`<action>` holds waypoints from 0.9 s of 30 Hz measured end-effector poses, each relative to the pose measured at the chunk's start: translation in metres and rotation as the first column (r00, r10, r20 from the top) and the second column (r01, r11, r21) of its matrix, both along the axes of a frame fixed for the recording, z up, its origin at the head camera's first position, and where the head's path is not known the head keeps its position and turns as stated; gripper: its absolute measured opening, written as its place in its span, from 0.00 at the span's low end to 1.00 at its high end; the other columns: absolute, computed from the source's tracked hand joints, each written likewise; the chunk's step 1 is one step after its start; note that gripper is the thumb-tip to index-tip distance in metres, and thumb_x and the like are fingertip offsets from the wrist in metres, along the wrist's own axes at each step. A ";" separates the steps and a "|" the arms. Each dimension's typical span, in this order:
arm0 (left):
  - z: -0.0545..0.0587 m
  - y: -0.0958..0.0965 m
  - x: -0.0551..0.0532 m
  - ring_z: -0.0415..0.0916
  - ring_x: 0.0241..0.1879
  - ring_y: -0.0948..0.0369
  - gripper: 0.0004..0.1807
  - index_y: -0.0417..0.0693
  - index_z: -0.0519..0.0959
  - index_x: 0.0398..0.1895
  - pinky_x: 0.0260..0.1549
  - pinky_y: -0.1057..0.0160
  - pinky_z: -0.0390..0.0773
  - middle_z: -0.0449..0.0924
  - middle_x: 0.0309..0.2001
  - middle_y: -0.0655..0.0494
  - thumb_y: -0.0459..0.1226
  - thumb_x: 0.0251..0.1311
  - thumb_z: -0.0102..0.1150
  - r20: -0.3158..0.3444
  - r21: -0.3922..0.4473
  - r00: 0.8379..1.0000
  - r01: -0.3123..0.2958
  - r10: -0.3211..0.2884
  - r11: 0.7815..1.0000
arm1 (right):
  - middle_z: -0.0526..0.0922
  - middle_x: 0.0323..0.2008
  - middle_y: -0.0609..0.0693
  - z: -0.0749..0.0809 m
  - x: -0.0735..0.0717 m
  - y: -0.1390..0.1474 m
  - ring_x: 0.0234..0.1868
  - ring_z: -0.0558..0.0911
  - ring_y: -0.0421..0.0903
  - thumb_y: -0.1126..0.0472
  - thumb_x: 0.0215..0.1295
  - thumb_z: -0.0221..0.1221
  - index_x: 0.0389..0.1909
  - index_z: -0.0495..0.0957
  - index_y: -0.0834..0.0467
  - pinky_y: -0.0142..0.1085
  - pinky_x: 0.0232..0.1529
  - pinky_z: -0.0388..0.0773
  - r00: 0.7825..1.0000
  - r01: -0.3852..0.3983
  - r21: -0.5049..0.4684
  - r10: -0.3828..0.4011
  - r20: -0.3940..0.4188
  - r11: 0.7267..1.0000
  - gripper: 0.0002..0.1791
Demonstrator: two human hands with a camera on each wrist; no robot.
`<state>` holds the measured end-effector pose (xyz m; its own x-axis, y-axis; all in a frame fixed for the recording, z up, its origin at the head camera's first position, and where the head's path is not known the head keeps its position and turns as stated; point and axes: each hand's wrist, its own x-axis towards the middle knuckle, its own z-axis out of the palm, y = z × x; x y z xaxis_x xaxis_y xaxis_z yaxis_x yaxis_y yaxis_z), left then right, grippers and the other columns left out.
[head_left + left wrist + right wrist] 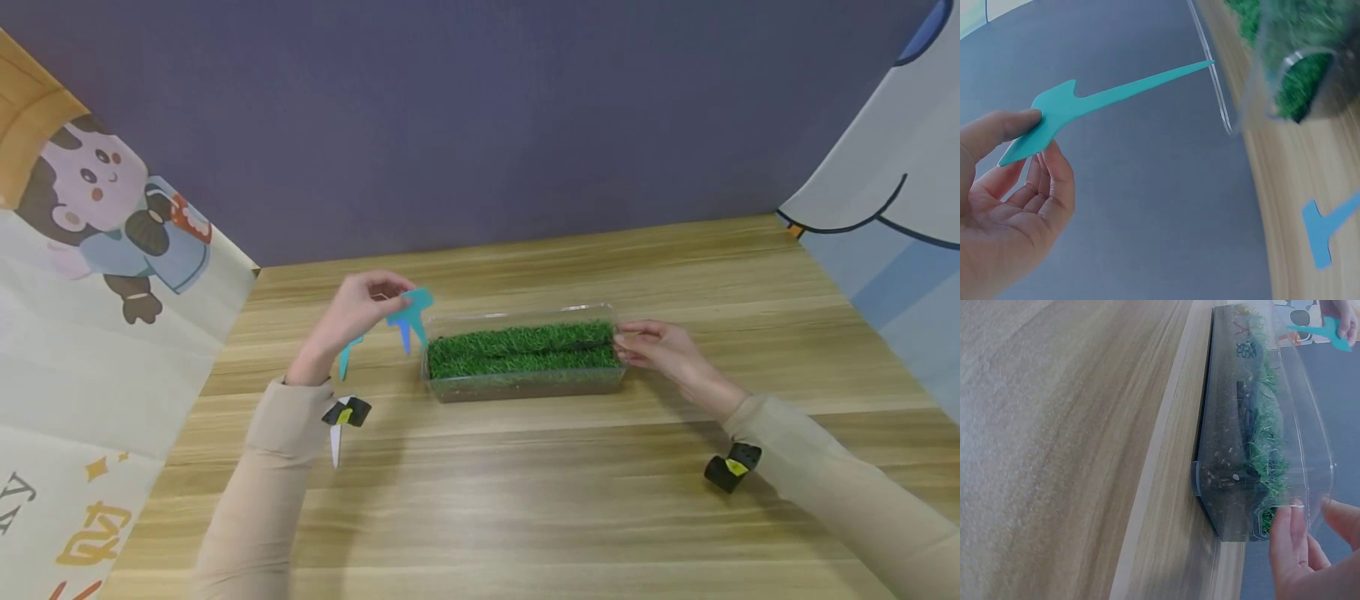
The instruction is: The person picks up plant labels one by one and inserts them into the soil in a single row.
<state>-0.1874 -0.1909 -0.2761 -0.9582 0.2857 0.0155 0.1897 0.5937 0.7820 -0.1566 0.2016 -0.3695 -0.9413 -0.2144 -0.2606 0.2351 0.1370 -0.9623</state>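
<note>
The left hand (365, 302) pinches the broad head of a teal, flat, T-shaped plastic marker (416, 302) between thumb and fingertips, the other fingers loosely curled beneath. The marker is held in the air beside the left end of a long, clear plastic box (525, 390), its narrow spike pointing down towards that end; whether the tip touches the rim is unclear.

The right hand (663, 352) grips the box's right end wall with thumb and fingers. The box stands on a wood-grain counter (525, 500) and contains two strips of green, grass-like turf (517, 340) running lengthwise, with a dark gap between them; brown, speckled material shows through its side.

Left of the box, a blue T-shaped marker (1317, 236) lies on the counter. Near the left wrist lie a second teal marker (344, 362) and a white spiked marker (336, 448), both partly hidden. A dark grey-blue panel (480, 125) rises behind the counter.
</note>
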 end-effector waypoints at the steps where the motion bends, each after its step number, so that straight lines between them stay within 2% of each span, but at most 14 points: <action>1: 0.001 0.003 -0.001 0.72 0.35 0.57 0.12 0.41 0.77 0.42 0.32 0.63 0.73 0.76 0.36 0.50 0.36 0.56 0.55 -0.007 0.006 1.000 0.002 -0.002 1.000 | 0.79 0.37 0.47 0.000 0.000 0.000 0.36 0.79 0.36 0.60 0.59 0.56 0.59 0.56 0.73 0.30 0.45 0.74 1.000 0.002 0.001 -0.002 -0.001 1.000 0.32; 4: 0.002 0.012 -0.003 0.72 0.35 0.57 0.11 0.40 0.77 0.42 0.32 0.65 0.72 0.76 0.36 0.49 0.35 0.56 0.55 -0.030 0.022 0.999 0.025 -0.024 0.999 | 0.80 0.36 0.47 -0.010 -0.004 0.003 0.36 0.80 0.38 0.58 0.58 0.58 0.58 0.58 0.72 0.30 0.43 0.75 1.000 0.008 -0.016 -0.009 -0.013 1.000 0.33; 10: 0.003 0.031 -0.006 0.71 0.35 0.59 0.11 0.38 0.77 0.42 0.36 0.63 0.73 0.76 0.37 0.48 0.32 0.56 0.54 -0.052 0.048 0.997 0.063 -0.061 0.997 | 0.80 0.38 0.50 -0.051 -0.024 0.018 0.38 0.80 0.42 0.57 0.53 0.61 0.55 0.66 0.64 0.31 0.42 0.76 1.000 0.028 -0.091 -0.028 0.004 0.995 0.30; 13: 0.003 0.041 -0.006 0.71 0.35 0.59 0.11 0.39 0.77 0.42 0.36 0.63 0.73 0.76 0.37 0.49 0.32 0.55 0.54 -0.057 0.060 0.995 0.084 -0.081 0.995 | 0.80 0.39 0.51 -0.060 -0.029 0.021 0.39 0.80 0.43 0.57 0.53 0.61 0.55 0.66 0.64 0.32 0.42 0.76 0.999 0.031 -0.101 -0.032 -0.003 0.994 0.30; 19: 0.001 0.061 -0.009 0.71 0.33 0.58 0.11 0.38 0.77 0.41 0.34 0.64 0.74 0.76 0.35 0.48 0.31 0.55 0.54 -0.073 0.074 0.989 0.136 -0.131 0.988 | 0.80 0.38 0.50 -0.060 -0.029 0.022 0.39 0.80 0.43 0.56 0.54 0.61 0.56 0.65 0.65 0.33 0.42 0.76 1.000 0.022 -0.084 -0.024 -0.014 0.996 0.30; 23: -0.002 0.074 -0.010 0.72 0.31 0.59 0.11 0.37 0.77 0.41 0.32 0.65 0.75 0.77 0.33 0.48 0.30 0.54 0.55 -0.080 0.076 0.985 0.161 -0.155 0.984 | 0.81 0.37 0.48 -0.051 -0.024 0.018 0.38 0.80 0.41 0.55 0.53 0.61 0.56 0.65 0.65 0.32 0.42 0.75 1.000 0.020 -0.071 -0.021 -0.012 0.997 0.31; 27: -0.004 0.085 -0.011 0.72 0.30 0.59 0.11 0.36 0.77 0.40 0.32 0.66 0.75 0.77 0.33 0.47 0.29 0.53 0.55 -0.089 0.095 0.980 0.184 -0.176 0.978 | 0.80 0.38 0.51 -0.041 -0.019 0.015 0.38 0.80 0.42 0.56 0.54 0.60 0.57 0.61 0.70 0.33 0.42 0.76 0.999 -0.008 -0.072 0.005 -0.042 0.997 0.34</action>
